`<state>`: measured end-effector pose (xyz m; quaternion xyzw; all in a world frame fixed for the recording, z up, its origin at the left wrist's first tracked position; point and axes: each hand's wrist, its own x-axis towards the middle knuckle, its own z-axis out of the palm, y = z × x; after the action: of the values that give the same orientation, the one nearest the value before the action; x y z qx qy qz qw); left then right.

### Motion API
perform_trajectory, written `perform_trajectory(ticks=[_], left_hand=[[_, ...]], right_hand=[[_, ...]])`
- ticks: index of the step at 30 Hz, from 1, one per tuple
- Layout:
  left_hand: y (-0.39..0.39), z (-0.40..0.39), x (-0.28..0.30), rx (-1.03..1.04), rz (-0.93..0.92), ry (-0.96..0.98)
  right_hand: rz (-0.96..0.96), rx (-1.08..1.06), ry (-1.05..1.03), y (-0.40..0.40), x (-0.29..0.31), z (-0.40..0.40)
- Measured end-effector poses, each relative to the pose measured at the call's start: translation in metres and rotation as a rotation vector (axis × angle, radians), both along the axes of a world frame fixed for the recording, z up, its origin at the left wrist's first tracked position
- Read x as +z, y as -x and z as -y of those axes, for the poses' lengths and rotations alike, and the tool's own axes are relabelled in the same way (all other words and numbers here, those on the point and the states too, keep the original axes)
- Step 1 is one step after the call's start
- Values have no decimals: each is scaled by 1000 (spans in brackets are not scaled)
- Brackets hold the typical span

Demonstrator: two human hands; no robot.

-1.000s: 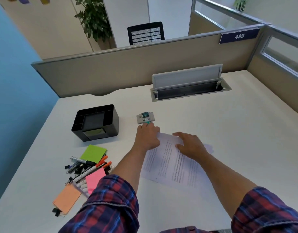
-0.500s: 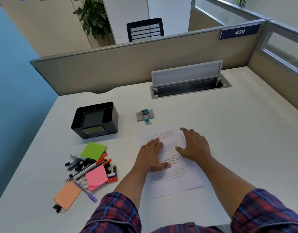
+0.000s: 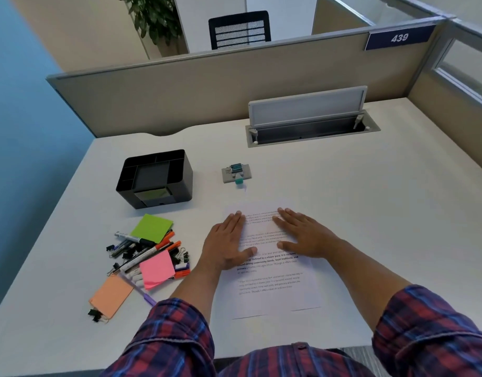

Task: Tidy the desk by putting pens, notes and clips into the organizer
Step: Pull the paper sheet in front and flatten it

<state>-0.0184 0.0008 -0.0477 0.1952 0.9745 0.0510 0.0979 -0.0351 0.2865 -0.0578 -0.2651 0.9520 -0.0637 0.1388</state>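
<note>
Spreading flat, my left hand [image 3: 226,244] and right hand [image 3: 302,235] had squared the white printed paper sheet [image 3: 269,268], gripping nothing.

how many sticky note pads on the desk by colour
green pad: 1
pink pad: 1
orange pad: 1
total: 3 on the desk; another yellow-green one seems to sit inside the organizer

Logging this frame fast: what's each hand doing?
Left hand: open, flat on the white printed paper sheet.
Right hand: open, flat on it too.
</note>
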Motion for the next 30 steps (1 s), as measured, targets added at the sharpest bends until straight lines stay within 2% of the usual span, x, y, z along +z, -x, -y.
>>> perform_trajectory(ticks=[13,19,25,30], left_hand=[[-9,-2,-20,0,-17,-37],[-4,2,-20,-32,-35,-44],[-7,0,-21,-17,-96,-83],[6,-2,-16,4,-206,-142]], right_hand=[[-188,-165,93,-19,-30,13],[-211,-201,105,-22,-31,16],[-213,-197,116,-22,-28,15],[-224,-228,219,-14,-20,15]])
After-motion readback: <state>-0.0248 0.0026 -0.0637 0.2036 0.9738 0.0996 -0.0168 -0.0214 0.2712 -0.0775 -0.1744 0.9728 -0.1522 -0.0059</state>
